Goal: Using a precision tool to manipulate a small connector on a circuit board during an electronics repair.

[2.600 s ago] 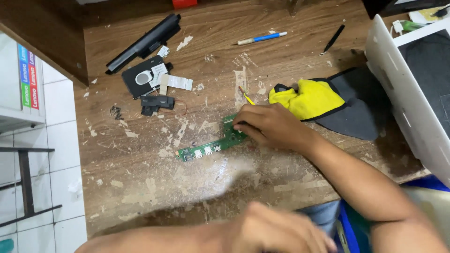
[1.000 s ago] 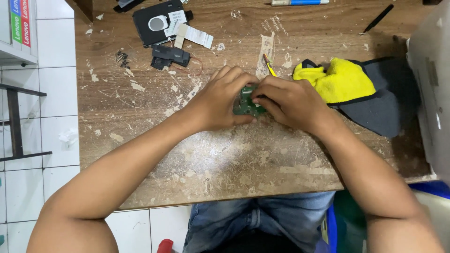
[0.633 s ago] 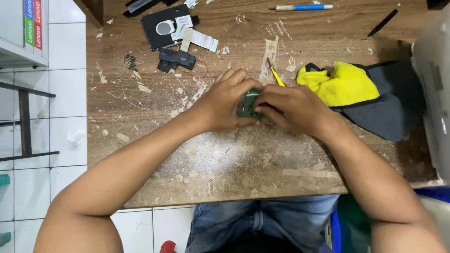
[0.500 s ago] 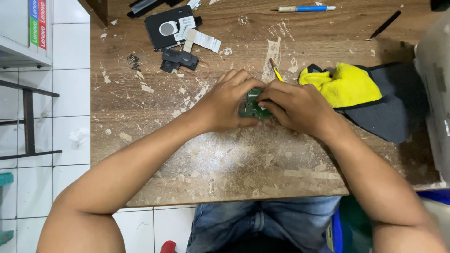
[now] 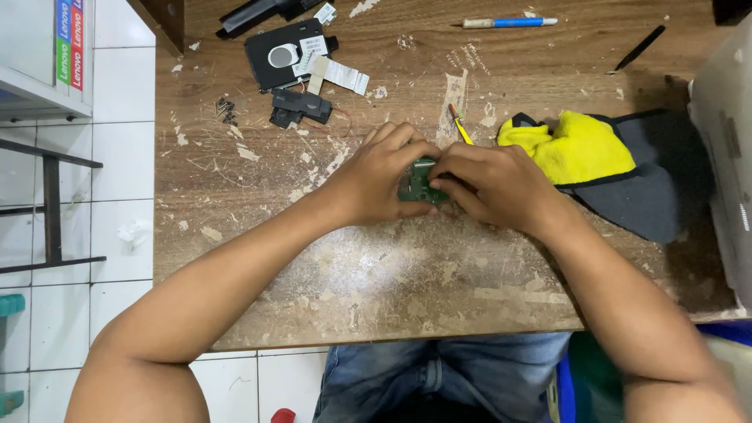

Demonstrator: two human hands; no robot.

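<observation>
Your hands [image 5: 376, 180] [image 5: 497, 188] meet at the table's [image 5: 376, 290] centre with the board [image 5: 417, 182] between them; the cloth [image 5: 572, 149] lies at 3 o'clock, the drive [image 5: 282, 55] at 11, the pen [image 5: 509, 22] at 1, the speaker [image 5: 300, 106] nearer at 10

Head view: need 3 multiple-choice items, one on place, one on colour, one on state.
1. Where is the blue pen?
A. at the table's far edge
B. under the left hand
C. on the floor

2. What colour is the cloth beside the right hand?
A. red
B. yellow
C. white

3. How is the green circuit board held?
A. lying untouched
B. by one hand only
C. between both hands

Key: 1 A, the pen lies far up the table. 2 B, bright yellow on a grey pouch. 3 C, the left hand and right hand both close on it.
</observation>
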